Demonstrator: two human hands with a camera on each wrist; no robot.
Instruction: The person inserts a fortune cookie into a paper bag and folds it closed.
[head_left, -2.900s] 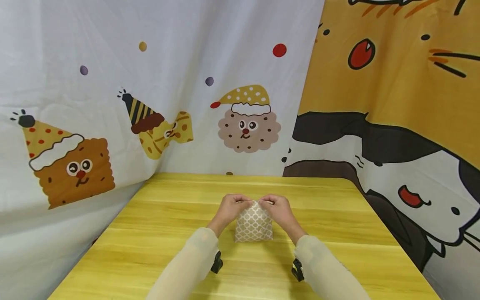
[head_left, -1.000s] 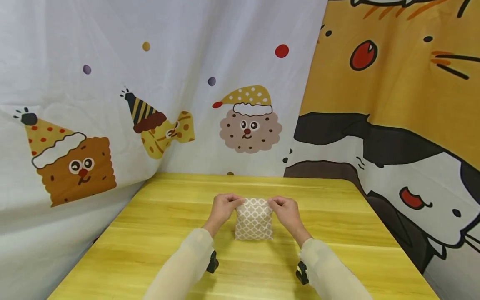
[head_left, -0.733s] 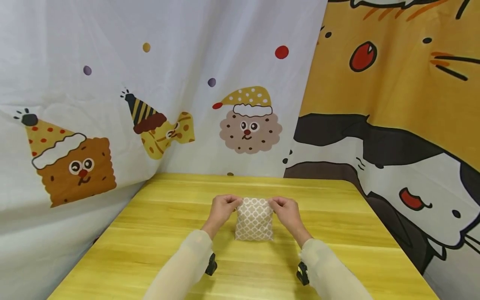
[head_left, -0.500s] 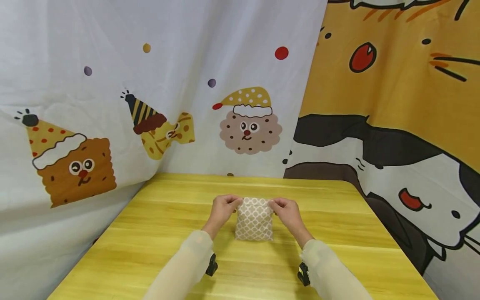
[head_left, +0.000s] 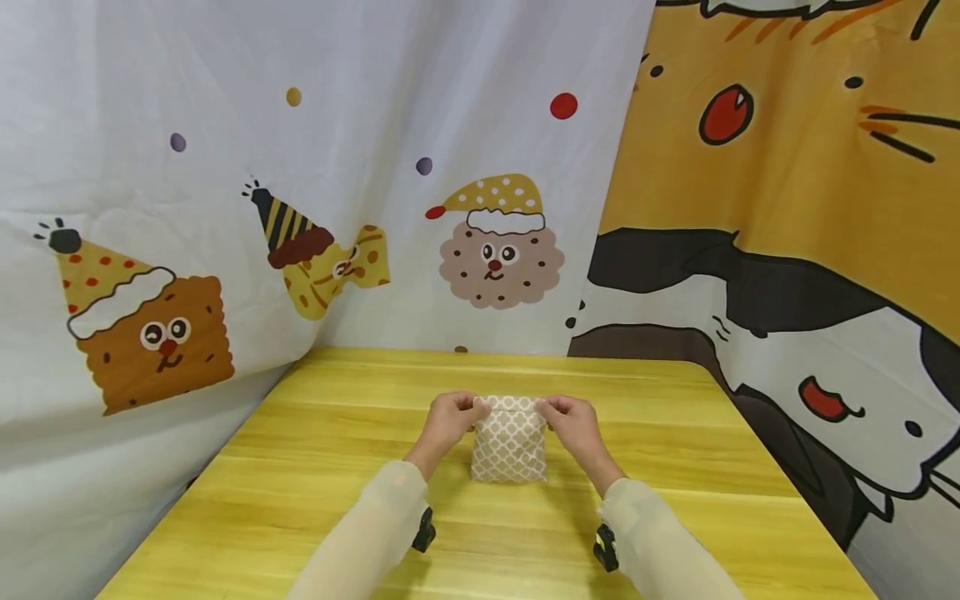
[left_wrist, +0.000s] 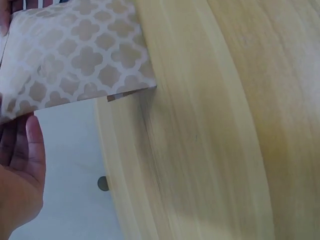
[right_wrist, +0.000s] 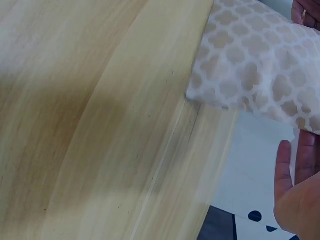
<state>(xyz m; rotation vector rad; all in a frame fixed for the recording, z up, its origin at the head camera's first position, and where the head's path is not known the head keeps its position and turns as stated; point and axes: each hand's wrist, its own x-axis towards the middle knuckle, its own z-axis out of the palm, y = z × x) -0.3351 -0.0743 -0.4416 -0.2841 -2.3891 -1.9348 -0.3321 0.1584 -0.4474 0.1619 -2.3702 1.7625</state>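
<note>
A small soft pouch (head_left: 510,446) with a beige-and-white lattice pattern stands near the middle of the table, its bottom edge toward me. A crease runs across it just below the top edge. My left hand (head_left: 448,422) pinches the top left corner, the thumb on the near face. At the top right corner my right hand (head_left: 573,423) pinches it the same way. The left wrist view shows the pouch (left_wrist: 85,57) above my left palm (left_wrist: 20,185). In the right wrist view the pouch (right_wrist: 250,65) partly hides the fingers of my right hand (right_wrist: 300,195).
The yellow wood-grain table (head_left: 337,517) spreads around the pouch on every side. White cartoon-printed cloth (head_left: 360,108) hangs behind and at the left, and an orange cat print (head_left: 795,183) is at the right. Dark wrist devices (head_left: 424,531) sit under both sleeves.
My hands have moved apart from the pouch's top middle to its two top corners. A crease has appeared below the top edge, and my left thumb has shifted slightly inward.
</note>
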